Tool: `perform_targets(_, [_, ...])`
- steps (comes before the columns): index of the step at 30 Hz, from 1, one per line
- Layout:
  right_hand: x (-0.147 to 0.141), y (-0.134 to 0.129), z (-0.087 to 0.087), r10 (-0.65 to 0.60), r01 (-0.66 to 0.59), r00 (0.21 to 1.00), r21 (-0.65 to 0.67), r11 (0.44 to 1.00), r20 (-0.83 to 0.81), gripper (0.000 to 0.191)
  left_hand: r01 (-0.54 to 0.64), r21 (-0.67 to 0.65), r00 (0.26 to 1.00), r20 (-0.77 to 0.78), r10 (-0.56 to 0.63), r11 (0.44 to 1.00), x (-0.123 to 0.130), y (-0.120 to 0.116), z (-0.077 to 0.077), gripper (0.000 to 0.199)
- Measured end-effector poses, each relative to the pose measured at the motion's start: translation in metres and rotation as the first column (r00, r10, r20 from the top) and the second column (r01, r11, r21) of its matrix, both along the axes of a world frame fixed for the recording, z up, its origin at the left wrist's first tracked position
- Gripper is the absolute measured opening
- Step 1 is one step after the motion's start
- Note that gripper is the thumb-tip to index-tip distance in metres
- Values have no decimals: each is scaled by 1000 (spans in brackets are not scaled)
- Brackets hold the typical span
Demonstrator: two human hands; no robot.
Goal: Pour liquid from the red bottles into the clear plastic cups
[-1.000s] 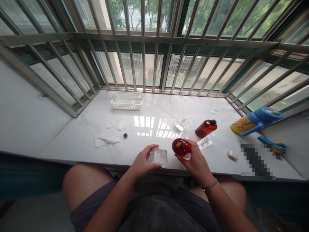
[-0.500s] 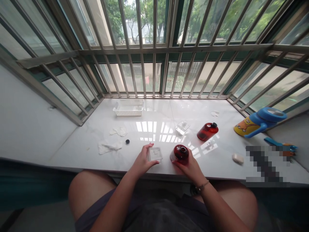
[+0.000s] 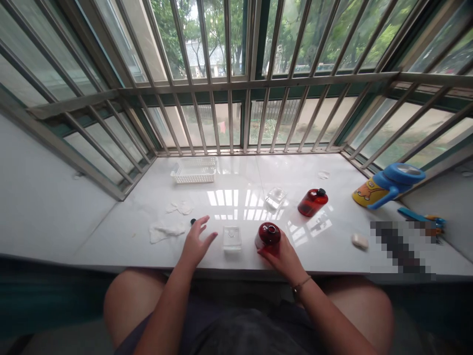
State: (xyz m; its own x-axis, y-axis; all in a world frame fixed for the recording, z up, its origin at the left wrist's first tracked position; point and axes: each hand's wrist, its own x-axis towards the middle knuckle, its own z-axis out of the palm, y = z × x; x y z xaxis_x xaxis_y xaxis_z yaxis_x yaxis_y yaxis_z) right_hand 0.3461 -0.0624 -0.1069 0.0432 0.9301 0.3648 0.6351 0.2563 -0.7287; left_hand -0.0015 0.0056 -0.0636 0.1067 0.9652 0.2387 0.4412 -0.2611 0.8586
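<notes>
My right hand (image 3: 280, 255) is wrapped round an uncapped red bottle (image 3: 268, 235) near the front edge of the white counter (image 3: 121, 241). Left of the bottle stands a small clear square box (image 3: 232, 239), touched by neither hand. My left hand (image 3: 195, 244) hovers left of that box, fingers apart and holding nothing. Just beyond its fingertips lies a small black cap (image 3: 192, 222), partly covered by them. A second red bottle (image 3: 312, 202), with a black cap on, lies tilted farther back to the right.
Crumpled white tissues (image 3: 166, 232) lie at the left, a white basket (image 3: 194, 170) behind them. Another clear container (image 3: 275, 197) sits mid-counter. At the right are a pale bar (image 3: 359, 241), a blue and yellow bottle (image 3: 384, 186) and a blurred-out patch. Metal bars (image 3: 229, 118) edge the back.
My left hand has let go of the clear box and moved left towards the black cap. My right hand still holds the red bottle. The camera view has shifted slightly.
</notes>
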Motion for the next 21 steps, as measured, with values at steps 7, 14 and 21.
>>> perform_targets(7, [-2,-2,-7,-4,1,999,80,997,36,106,-136,103,828,-534,170,985,-44,43,9,36])
perform_targets(14, [4,-16,9,-50,43,999,244,969,21,106,-123,3,870,-481,110,992,-45,60,18,14])
perform_targets(21, [-8,-50,84,-18,-33,993,413,910,120,58,16,-247,927,366,78,969,27,-9,57,47])
